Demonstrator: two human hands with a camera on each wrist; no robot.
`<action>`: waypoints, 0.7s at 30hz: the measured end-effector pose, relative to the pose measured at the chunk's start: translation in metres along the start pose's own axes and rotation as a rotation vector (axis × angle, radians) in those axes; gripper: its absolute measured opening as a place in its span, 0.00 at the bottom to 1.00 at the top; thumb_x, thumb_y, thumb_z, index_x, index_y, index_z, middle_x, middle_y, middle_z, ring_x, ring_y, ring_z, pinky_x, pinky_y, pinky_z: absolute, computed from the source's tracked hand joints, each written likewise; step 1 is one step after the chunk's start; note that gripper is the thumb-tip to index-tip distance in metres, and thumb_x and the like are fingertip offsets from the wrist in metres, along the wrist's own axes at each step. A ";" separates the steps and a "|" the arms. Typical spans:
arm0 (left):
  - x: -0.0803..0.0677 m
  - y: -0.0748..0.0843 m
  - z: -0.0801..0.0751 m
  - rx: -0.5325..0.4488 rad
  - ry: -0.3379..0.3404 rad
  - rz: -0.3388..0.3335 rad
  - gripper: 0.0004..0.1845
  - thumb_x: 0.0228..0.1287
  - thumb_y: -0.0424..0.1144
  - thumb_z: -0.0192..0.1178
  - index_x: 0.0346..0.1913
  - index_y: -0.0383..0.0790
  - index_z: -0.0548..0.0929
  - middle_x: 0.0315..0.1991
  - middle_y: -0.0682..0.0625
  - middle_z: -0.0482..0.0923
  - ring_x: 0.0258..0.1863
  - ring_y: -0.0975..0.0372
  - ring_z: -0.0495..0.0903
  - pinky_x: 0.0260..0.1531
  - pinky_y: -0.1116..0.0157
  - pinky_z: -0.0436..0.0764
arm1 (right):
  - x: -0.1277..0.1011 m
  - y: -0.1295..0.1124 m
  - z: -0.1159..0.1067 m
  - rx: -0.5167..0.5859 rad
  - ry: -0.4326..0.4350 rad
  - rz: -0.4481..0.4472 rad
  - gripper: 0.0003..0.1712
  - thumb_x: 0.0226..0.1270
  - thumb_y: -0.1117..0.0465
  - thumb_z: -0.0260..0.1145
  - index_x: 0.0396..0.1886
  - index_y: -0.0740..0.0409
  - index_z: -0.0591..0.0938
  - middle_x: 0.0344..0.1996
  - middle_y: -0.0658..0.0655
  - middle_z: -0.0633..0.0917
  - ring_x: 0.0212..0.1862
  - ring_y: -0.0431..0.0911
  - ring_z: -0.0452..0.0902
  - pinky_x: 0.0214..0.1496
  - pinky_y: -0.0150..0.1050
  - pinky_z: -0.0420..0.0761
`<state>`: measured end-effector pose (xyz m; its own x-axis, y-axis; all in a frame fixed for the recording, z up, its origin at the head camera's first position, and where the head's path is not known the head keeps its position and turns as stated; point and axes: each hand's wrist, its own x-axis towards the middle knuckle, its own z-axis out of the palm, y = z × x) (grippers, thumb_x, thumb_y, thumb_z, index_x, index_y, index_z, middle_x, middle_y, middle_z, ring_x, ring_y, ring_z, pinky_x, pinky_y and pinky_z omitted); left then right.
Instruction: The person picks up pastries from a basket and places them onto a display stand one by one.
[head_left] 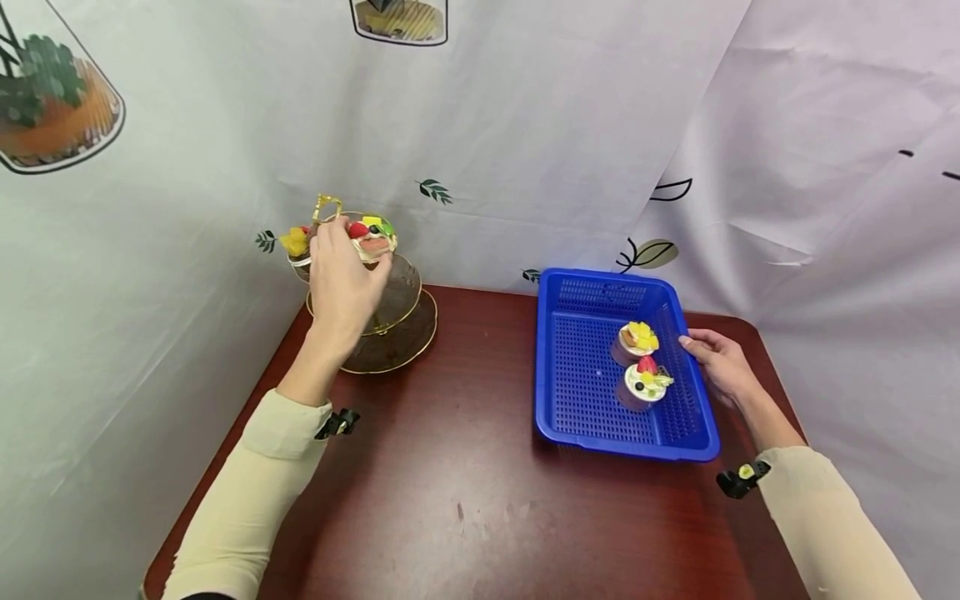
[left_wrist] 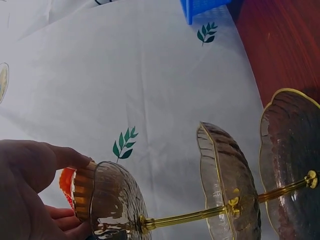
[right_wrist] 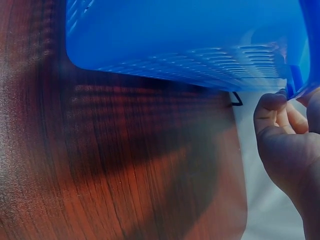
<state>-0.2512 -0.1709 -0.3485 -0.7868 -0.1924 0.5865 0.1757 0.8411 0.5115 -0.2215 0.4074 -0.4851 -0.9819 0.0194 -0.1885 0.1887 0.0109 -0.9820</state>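
The left hand (head_left: 341, 279) has its fingers and thumb pinching a fruit cake (head_left: 374, 242) at the top of the stand (head_left: 408, 346), at 11 o'clock on the table (head_left: 465, 433). Too hard a pinch might squash it; too loose, and it could drop. Knocking the top bowl (left_wrist: 117, 197) might tip the tall stand, or bump the yellow cake (head_left: 295, 242) at 9 o'clock. The right hand (head_left: 720, 367) holds the blue basket (head_left: 579, 367) by its 3 o'clock rim; a tug could topple the two cakes (head_left: 643, 385) inside.
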 end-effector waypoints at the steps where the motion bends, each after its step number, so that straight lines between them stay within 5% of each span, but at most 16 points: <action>1: 0.000 0.000 0.000 0.007 0.002 0.008 0.34 0.64 0.40 0.72 0.66 0.24 0.71 0.59 0.30 0.74 0.60 0.37 0.71 0.64 0.46 0.72 | 0.000 0.000 0.000 0.004 -0.002 0.002 0.16 0.82 0.59 0.64 0.60 0.61 0.75 0.36 0.45 0.89 0.34 0.41 0.88 0.33 0.38 0.89; 9: -0.001 0.000 0.001 0.043 0.010 0.075 0.35 0.64 0.41 0.73 0.66 0.23 0.71 0.57 0.29 0.75 0.56 0.35 0.68 0.58 0.45 0.71 | -0.003 0.000 0.001 -0.036 0.004 -0.012 0.14 0.80 0.55 0.66 0.57 0.55 0.77 0.36 0.45 0.89 0.34 0.40 0.88 0.33 0.37 0.88; 21: -0.002 0.000 0.002 0.058 0.015 0.078 0.40 0.64 0.41 0.74 0.69 0.21 0.67 0.60 0.27 0.71 0.59 0.35 0.66 0.64 0.45 0.69 | -0.002 0.000 0.002 -0.031 0.006 0.000 0.12 0.81 0.56 0.65 0.56 0.54 0.78 0.35 0.45 0.89 0.34 0.40 0.88 0.33 0.37 0.88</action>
<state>-0.2510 -0.1700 -0.3507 -0.7632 -0.1317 0.6326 0.2016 0.8816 0.4267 -0.2193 0.4052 -0.4843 -0.9817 0.0258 -0.1888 0.1897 0.0421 -0.9809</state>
